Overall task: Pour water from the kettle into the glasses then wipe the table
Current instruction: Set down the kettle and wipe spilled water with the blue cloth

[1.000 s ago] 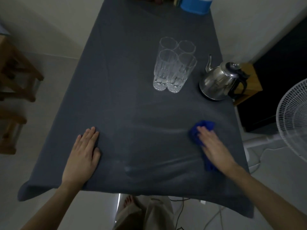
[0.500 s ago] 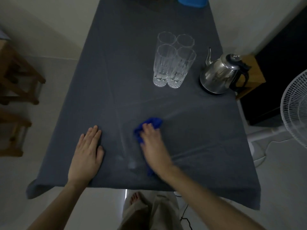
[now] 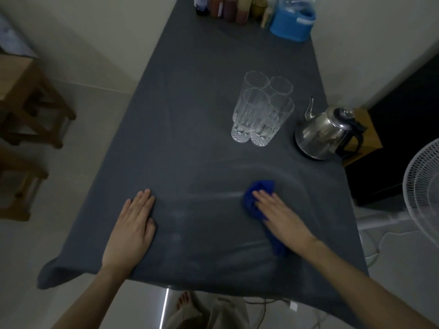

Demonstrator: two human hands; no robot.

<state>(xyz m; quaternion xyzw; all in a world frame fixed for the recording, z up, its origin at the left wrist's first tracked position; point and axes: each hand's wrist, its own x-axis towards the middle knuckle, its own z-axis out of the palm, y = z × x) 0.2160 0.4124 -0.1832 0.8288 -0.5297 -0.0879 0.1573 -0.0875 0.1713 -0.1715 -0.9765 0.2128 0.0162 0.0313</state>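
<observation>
A table covered in dark grey cloth [image 3: 190, 129] fills the view. My right hand [image 3: 280, 214] presses flat on a blue cloth [image 3: 257, 189] at the near right; faint damp streaks show around it. My left hand [image 3: 133, 224] lies flat on the near left of the table, fingers together, holding nothing. Several tall clear glasses [image 3: 261, 110] stand clustered mid-table. Right of them, near the table's right edge, stands a steel kettle [image 3: 325, 134] with a black handle.
Bottles and jars [image 3: 228, 7] and a blue container [image 3: 292, 22] stand at the far end. Wooden stools [image 3: 28, 100] are on the left floor. A white fan [image 3: 425, 193] and a dark cabinet stand to the right. My foot [image 3: 184, 302] shows below the table edge.
My right hand has slid the blue cloth from the near middle back to the right. One second ago it was further right. The left hand stays planted.
</observation>
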